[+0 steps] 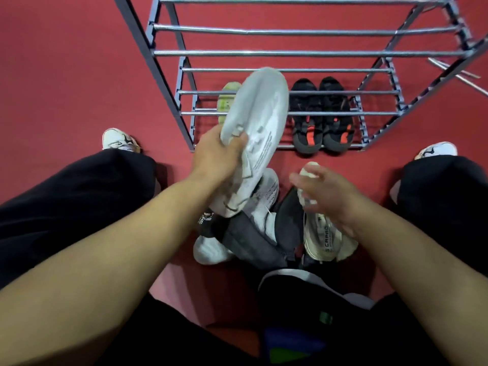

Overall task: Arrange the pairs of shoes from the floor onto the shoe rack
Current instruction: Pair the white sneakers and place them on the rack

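My left hand point(216, 157) grips a white sneaker point(260, 120) by its side, sole turned up, lifted in front of the grey metal shoe rack point(290, 52). My right hand point(327, 196) hovers with fingers apart over a cream sneaker point(320, 239) in the pile on the floor. On the rack's bottom tier stand a pair of black shoes with red patches point(320, 114) and, at left, a pale green shoe point(227, 101) partly hidden behind the lifted sneaker. Another white sneaker point(265, 199) lies under the held one.
The floor pile also holds a dark grey shoe point(250, 241), a white toe point(208, 250) and a black shoe with a white sole point(298, 281). My own white shoes point(118, 140) point(435, 150) flank the rack on the red floor. The upper rack tiers hold nothing.
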`<act>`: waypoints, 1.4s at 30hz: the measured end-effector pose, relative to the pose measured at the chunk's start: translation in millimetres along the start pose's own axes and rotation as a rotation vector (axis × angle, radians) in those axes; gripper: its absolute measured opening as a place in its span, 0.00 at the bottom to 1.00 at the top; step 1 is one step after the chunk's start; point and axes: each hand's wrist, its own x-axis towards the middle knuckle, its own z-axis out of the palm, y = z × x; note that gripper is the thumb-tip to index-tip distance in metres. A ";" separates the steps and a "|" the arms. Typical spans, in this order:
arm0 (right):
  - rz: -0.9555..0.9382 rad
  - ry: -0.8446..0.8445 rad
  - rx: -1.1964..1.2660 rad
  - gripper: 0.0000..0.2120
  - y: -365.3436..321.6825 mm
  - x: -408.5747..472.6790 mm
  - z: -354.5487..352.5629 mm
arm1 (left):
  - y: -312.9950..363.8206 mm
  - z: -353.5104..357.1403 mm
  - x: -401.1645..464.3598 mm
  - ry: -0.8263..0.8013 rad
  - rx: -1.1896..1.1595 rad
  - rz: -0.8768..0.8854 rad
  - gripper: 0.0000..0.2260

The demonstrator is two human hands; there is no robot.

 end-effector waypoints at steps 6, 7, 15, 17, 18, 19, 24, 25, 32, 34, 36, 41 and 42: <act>0.006 -0.332 0.325 0.14 4.1 -9.9 17.1 | 5.6 35.4 -14.5 -0.206 -0.282 -0.354 0.17; 0.029 -0.298 0.329 0.14 8.6 -6.6 14.8 | 1.8 39.0 -17.8 -0.217 -0.274 -0.388 0.18; 0.259 0.126 0.175 0.13 43.3 9.7 -9.8 | -72.7 75.3 -30.1 -0.302 0.237 -0.130 0.08; 0.304 0.183 0.136 0.18 50.3 11.1 -19.1 | -79.8 88.5 -40.9 -0.405 0.400 -0.096 0.09; 0.294 0.203 0.106 0.18 52.4 10.5 -24.1 | -81.3 95.1 -44.3 -0.441 0.533 -0.073 0.11; 0.274 0.226 0.086 0.15 54.3 9.8 -29.0 | -82.3 100.5 -45.0 -0.471 0.676 -0.064 0.14; 0.234 0.236 0.095 0.09 66.4 7.8 -41.4 | -110.3 90.3 -26.1 -0.601 1.119 -0.330 0.30; 0.229 0.216 0.098 0.09 66.4 6.6 -41.1 | -115.9 85.4 -24.2 -0.610 1.108 -0.362 0.30; 0.177 0.215 0.051 0.14 63.6 8.8 -30.0 | -125.5 91.0 -35.0 -0.248 0.829 -0.391 0.16; 0.171 0.206 0.049 0.13 63.1 8.6 -29.7 | -125.8 88.9 -35.2 -0.319 0.869 -0.367 0.19; 0.178 0.211 0.055 0.13 63.7 9.3 -29.9 | -121.4 84.9 -31.5 -0.390 0.864 -0.358 0.22; 0.211 0.218 0.147 0.16 68.3 14.6 -28.8 | -84.8 74.5 -22.9 -0.269 0.556 -0.239 0.13; 0.214 0.224 0.167 0.15 67.5 14.5 -28.6 | -77.2 73.4 -25.5 -0.235 0.520 -0.182 0.12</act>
